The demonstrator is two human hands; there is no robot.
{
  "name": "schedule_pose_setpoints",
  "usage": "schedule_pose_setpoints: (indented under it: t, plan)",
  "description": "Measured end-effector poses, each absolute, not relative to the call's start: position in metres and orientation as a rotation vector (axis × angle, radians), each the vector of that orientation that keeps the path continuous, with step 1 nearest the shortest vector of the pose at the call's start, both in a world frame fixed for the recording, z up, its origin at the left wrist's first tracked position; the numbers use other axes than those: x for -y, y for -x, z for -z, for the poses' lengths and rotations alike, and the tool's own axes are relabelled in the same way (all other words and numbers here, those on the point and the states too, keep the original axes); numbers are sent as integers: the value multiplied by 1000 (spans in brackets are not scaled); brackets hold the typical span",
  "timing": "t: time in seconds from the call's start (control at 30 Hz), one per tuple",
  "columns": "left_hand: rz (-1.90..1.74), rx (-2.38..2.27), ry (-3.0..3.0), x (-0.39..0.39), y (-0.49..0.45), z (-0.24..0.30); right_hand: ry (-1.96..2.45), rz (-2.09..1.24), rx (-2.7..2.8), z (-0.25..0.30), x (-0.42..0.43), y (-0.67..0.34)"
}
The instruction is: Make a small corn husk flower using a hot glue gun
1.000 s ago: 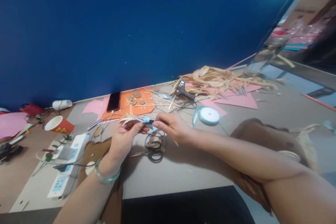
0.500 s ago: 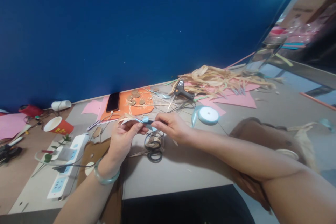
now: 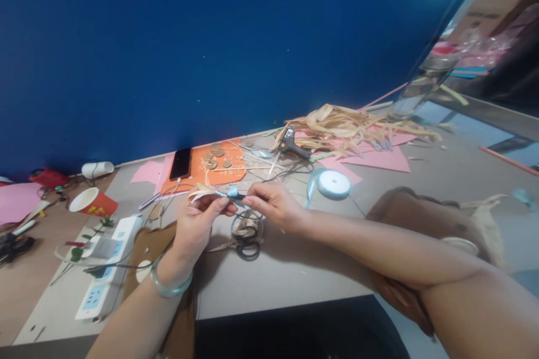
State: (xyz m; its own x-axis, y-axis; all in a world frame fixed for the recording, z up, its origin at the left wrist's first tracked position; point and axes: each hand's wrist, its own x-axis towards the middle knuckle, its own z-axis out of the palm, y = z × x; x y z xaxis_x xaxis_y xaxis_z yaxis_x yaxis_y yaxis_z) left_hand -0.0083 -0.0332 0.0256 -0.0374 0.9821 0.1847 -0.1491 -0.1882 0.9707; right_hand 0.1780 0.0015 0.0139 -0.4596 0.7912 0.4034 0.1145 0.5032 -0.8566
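Above the table my left hand (image 3: 204,213), with a pale green bangle at the wrist, pinches a pale straw-like strip (image 3: 201,195). A light blue ribbon (image 3: 233,192) is wrapped at the strip's right end. My right hand (image 3: 275,206) is closed on a thin black piece (image 3: 239,197) that meets the ribbon; its kind is unclear, and the fingers cover part of it. Just below the hands lie black-handled scissors (image 3: 247,249) beside a small tan bundle (image 3: 248,224). To the right stands a spool of light blue ribbon (image 3: 334,184).
Behind are a glue gun (image 3: 293,146), a heap of straw-coloured strips (image 3: 337,122), pink paper (image 3: 389,160) and a phone (image 3: 181,164) on orange card (image 3: 202,152). A power strip (image 3: 110,266) and paper cup (image 3: 93,202) stand left. A brown bag-like item (image 3: 415,216) lies right.
Both hands stay almost in place, still holding the strip and the black piece. The light blue ribbon between them has shifted very slightly.
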Motion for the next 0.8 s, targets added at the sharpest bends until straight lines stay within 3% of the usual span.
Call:
schedule_pose_setpoints:
  t: [0.8]
  plan:
    - [-1365,-1014,-1242,35,11,-27,670,-913,1970,-15,-1,-180]
